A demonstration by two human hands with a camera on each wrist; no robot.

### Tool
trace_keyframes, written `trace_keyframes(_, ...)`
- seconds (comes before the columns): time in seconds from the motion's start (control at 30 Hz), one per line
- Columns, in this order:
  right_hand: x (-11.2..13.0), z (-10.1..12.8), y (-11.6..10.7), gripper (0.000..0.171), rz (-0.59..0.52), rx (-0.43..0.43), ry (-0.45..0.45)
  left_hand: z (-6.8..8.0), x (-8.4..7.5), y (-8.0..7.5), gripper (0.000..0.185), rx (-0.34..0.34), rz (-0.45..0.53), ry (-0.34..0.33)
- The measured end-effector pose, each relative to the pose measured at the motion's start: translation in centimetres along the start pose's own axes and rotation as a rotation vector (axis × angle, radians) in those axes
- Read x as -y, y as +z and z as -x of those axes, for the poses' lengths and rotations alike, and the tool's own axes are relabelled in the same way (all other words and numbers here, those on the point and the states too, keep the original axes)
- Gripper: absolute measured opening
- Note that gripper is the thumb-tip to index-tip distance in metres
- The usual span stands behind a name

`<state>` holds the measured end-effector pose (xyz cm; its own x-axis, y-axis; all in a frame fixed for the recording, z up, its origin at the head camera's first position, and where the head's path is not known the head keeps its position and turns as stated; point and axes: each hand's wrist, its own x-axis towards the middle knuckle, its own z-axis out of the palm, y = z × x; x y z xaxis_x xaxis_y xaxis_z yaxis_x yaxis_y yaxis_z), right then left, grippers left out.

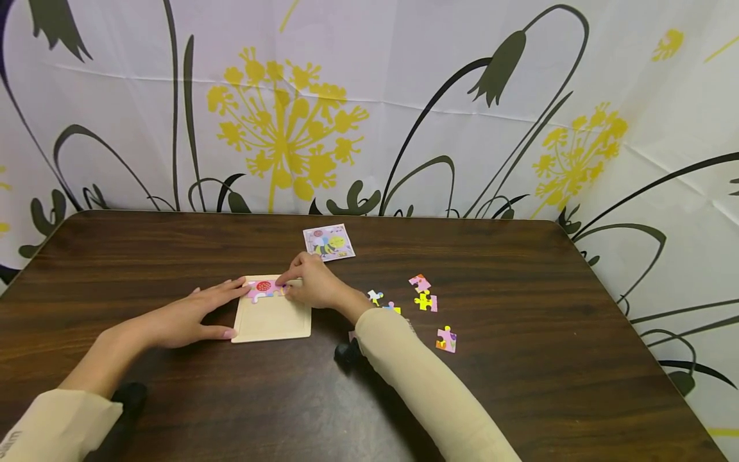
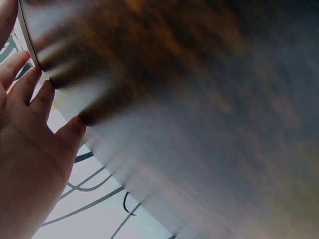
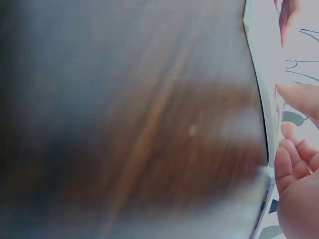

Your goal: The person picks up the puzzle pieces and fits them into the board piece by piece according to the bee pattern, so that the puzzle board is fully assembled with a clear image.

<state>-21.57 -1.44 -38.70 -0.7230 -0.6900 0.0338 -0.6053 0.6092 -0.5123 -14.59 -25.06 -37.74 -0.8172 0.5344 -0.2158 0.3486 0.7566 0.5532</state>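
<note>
A shallow pale wooden puzzle tray (image 1: 271, 323) lies on the table, with joined pink puzzle pieces (image 1: 262, 288) along its far edge, one bearing a red round shape. At the tray's far right corner, the thumb and index finger of my right hand (image 1: 314, 283) pinch a small pink puzzle piece (image 1: 283, 290), partly hidden by the fingers. My left hand (image 1: 204, 310) rests at the tray's left side, fingers stretched to the far left corner and thumb at the near left edge. The right wrist view shows the right hand (image 3: 301, 174) beside the tray's edge (image 3: 260, 64).
A square picture card (image 1: 329, 244) with a bee lies beyond the right hand. Several loose puzzle pieces (image 1: 426, 300) are scattered right of the tray, some partly behind the right forearm. A floral curtain (image 1: 392, 115) hangs behind the brown table (image 1: 519, 289).
</note>
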Motion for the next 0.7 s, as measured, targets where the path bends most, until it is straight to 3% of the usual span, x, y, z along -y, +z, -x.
trace_keyframes(0.2, -0.12, 0.16, -0.08, 0.019, 0.024, 0.007, -0.027, -0.1, 0.07, 0.11, 0.082, -0.003, -0.007, 0.001)
trace_keyframes(0.7, 0.38, 0.04, -0.15, 0.02, 0.039, 0.011, 0.023, -0.07, -0.12, 0.06, 0.081, 0.007, -0.001, -0.005)
